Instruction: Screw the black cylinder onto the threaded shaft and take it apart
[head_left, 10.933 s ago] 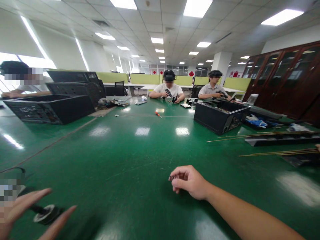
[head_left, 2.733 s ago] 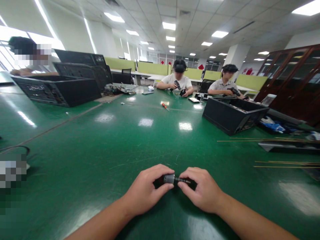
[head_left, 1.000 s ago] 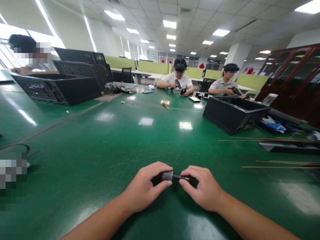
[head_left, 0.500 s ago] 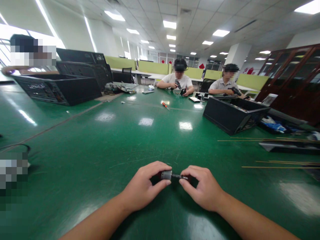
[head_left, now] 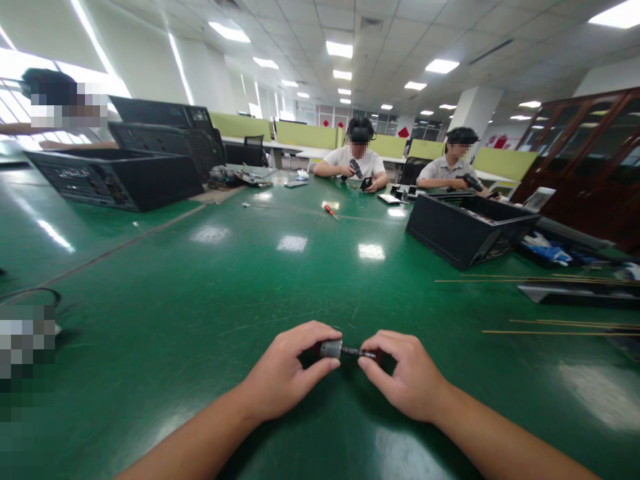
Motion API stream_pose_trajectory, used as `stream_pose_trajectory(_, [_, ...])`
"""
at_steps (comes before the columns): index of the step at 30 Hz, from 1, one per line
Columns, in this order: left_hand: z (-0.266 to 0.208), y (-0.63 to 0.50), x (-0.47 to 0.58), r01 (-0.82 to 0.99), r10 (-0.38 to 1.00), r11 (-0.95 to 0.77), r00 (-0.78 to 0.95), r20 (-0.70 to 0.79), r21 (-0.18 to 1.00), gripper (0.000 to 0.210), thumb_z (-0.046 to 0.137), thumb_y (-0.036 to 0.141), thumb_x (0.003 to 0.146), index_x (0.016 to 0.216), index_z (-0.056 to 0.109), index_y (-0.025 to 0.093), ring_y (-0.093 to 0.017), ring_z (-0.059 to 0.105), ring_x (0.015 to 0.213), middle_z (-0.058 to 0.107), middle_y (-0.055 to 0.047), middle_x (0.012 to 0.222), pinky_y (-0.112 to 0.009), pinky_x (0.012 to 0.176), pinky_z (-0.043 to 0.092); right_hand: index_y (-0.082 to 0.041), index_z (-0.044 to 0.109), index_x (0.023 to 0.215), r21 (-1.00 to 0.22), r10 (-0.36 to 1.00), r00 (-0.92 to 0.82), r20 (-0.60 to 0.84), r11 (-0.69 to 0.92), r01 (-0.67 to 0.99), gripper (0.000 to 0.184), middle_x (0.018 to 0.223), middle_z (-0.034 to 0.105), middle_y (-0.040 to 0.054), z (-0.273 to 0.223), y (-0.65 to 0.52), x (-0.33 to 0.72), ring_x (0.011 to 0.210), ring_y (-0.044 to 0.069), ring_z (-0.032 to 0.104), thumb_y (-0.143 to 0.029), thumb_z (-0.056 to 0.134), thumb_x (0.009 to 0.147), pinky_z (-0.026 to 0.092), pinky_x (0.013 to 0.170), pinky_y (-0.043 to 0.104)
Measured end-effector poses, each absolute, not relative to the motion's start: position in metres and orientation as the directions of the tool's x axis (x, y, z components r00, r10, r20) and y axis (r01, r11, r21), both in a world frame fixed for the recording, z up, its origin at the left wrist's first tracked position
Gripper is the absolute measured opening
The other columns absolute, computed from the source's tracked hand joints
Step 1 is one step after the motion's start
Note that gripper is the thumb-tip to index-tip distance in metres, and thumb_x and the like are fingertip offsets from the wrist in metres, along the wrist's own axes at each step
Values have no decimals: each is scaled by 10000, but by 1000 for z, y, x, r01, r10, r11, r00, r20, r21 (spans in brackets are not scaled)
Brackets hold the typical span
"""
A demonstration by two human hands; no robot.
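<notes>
Over the near part of the green table, my left hand (head_left: 293, 370) pinches a short grey metal cylinder (head_left: 331, 349) between thumb and fingers. A thin dark shaft (head_left: 351, 352) sticks out of the cylinder to the right, lying roughly level. My right hand (head_left: 411, 377) grips the far end of that shaft with thumb and forefinger. Fingertips cover parts of both ends, and the exact kind of tool part cannot be made out.
Black computer cases (head_left: 150, 177) stand at the left, and another open case (head_left: 467, 227) at the right. Thin brass-coloured rods (head_left: 545, 332) lie on the right. An orange screwdriver (head_left: 330, 211) rests farther back. Two people sit across the table (head_left: 250, 273), each holding a dark power tool; another person is at left.
My left hand and the cylinder have shifted very slightly left. My right hand stays nearly still. The person at the far left has moved an arm.
</notes>
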State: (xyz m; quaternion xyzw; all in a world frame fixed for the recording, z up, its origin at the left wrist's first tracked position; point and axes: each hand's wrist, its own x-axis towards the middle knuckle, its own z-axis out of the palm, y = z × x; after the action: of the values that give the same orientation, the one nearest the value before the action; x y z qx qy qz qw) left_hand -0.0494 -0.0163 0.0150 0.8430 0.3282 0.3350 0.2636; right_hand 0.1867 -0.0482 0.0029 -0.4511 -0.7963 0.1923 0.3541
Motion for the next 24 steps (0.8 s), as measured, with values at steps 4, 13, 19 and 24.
stream_pose_trajectory(4, [15, -16, -49, 373, 724, -652, 564, 397, 660, 247, 662, 213, 858, 1105, 661, 219, -174, 652, 941, 705, -45, 1035, -302, 854, 518, -203, 670, 863, -627, 854, -345, 390, 521, 579, 62, 723, 649, 3, 3, -48, 186, 658, 150, 594, -236, 618, 868, 431, 651, 273])
stream_pose_trajectory(13, [13, -15, -52, 388, 725, -657, 558, 403, 646, 255, 667, 223, 860, 1115, 656, 234, -167, 651, 955, 700, -35, 1048, -293, 869, 514, -202, 672, 865, -631, 855, -338, 394, 519, 576, 60, 729, 656, 9, 3, -48, 187, 665, 156, 602, -229, 619, 864, 438, 658, 274])
stream_pose_trajectory(19, [14, -15, -51, 387, 727, -657, 551, 410, 647, 251, 661, 229, 861, 1112, 662, 224, -179, 655, 952, 704, -50, 1048, -308, 865, 525, -203, 674, 863, -626, 852, -339, 398, 523, 579, 56, 723, 655, 2, 2, -48, 187, 659, 150, 607, -230, 624, 864, 446, 658, 272])
stream_pose_trajectory(24, [15, -15, -51, 385, 727, -656, 551, 409, 649, 247, 657, 232, 865, 1112, 661, 224, -174, 652, 945, 701, -47, 1046, -302, 860, 526, -202, 672, 863, -631, 854, -335, 398, 520, 576, 62, 726, 654, 7, 4, -48, 188, 664, 155, 603, -232, 618, 870, 442, 659, 276])
